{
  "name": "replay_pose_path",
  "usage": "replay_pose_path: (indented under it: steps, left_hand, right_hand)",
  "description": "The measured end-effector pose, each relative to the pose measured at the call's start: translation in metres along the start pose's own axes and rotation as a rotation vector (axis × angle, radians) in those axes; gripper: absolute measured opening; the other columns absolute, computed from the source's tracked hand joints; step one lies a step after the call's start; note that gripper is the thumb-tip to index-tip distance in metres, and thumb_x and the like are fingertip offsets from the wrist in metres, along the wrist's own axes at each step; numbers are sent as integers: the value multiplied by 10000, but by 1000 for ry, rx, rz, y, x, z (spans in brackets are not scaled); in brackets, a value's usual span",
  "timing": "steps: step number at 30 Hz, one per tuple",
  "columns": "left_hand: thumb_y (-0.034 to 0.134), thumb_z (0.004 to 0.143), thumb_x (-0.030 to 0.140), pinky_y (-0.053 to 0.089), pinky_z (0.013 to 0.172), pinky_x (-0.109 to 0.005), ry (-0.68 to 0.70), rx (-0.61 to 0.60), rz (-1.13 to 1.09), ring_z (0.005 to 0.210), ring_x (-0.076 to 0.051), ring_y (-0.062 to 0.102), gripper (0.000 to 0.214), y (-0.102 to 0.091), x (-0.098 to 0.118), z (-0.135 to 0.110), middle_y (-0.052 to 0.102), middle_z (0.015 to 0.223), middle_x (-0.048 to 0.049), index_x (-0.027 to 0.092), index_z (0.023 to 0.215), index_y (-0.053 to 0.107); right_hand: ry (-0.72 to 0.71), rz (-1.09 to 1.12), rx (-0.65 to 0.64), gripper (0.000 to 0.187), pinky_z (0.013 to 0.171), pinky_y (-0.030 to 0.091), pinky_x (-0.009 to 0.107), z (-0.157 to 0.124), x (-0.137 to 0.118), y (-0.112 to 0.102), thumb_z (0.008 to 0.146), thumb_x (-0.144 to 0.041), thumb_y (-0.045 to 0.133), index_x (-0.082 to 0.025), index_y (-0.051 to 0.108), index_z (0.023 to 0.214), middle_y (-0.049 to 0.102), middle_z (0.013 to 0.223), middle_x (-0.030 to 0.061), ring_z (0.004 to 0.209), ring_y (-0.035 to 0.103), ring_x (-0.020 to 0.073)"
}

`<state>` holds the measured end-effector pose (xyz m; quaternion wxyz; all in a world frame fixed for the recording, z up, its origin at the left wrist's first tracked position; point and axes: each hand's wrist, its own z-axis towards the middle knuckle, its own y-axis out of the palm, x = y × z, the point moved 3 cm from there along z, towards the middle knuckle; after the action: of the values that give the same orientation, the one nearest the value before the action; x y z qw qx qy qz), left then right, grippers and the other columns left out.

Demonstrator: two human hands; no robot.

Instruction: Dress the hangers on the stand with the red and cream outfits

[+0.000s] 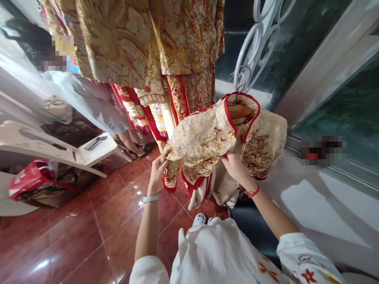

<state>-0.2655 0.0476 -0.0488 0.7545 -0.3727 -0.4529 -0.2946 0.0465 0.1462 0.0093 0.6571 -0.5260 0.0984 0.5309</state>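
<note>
A cream jacket (198, 138) with gold and red embroidery and red piping hangs in front of me on a wooden hanger (239, 111). The hanger's metal hook reaches up toward white scrollwork. My left hand (160, 167) is closed on the jacket's sleeve edge at the left. With its fingers pinched, my right hand (233, 165) grips the front of the jacket below the collar opening. The fabric between both hands is spread out. Cream cloth with red edging hangs beneath it.
Long gold brocade garments (118, 43) hang above and behind the jacket. At the left, a person in a pale garment (85, 98) stands near a white chair (96, 152) with a dark flat object on it. A red bag (32, 179) lies lower left. Glass and a white wall (314, 201) are at the right.
</note>
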Motion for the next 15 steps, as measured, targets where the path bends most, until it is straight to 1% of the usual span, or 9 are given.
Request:
replay_pose_path:
  steps: [2,4,6,8,10,12,14,15]
  left_hand:
    - [612,766,427,376,559,-219,12,77,-53,596,-118,432,275,-8,15,-2,502,631,20,154,790,601]
    - [621,750,383,356,558,-218,43,148,-92,597,-115,415,219,-13,33,-3,476,636,29,167,760,587]
    - [627,739,326,340,566,-215,90,204,-110,607,-106,397,168,-17,50,-4,458,651,38,174,720,558]
    - [624,727,275,327,570,-214,137,239,-120,607,-95,369,149,-20,63,-6,428,654,49,176,686,520]
    - [617,717,236,319,571,-220,164,273,-123,606,-91,348,143,-23,67,-9,397,653,55,178,669,495]
    - [613,713,220,314,566,-236,159,282,-110,600,-95,337,147,-26,65,-12,376,645,53,182,657,483]
    - [620,725,238,331,577,-267,157,277,-74,605,-113,363,141,-25,59,-18,385,653,38,189,664,503]
    - [634,731,251,362,600,-294,167,295,-35,634,-135,406,124,-22,56,-24,418,682,20,195,690,532]
  right_hand:
    - [-88,-29,64,167,657,514,415,9,-15,-21,872,-190,516,-213,606,734,585,660,77,662,610,251]
    - [-164,-39,124,184,671,505,401,18,-33,-37,870,-167,497,-221,591,721,570,659,64,680,600,241]
    - [-210,-34,169,174,676,499,377,25,-50,-50,879,-158,488,-220,608,769,569,668,47,692,596,225]
    - [-228,-29,181,170,672,496,353,28,-63,-60,899,-162,481,-215,638,861,578,684,33,695,595,209]
    - [-234,-40,172,189,674,502,343,31,-69,-66,919,-170,473,-209,655,953,597,714,29,699,599,200]
    - [-240,-72,162,210,700,519,355,36,-68,-69,929,-174,470,-205,660,1013,623,762,37,721,612,203]
    - [-261,-127,162,216,772,540,393,45,-63,-70,926,-171,480,-205,661,1038,649,839,59,808,635,227]
    - [-283,-162,160,216,826,543,421,51,-60,-70,917,-164,491,-205,664,1040,660,890,73,880,642,246]
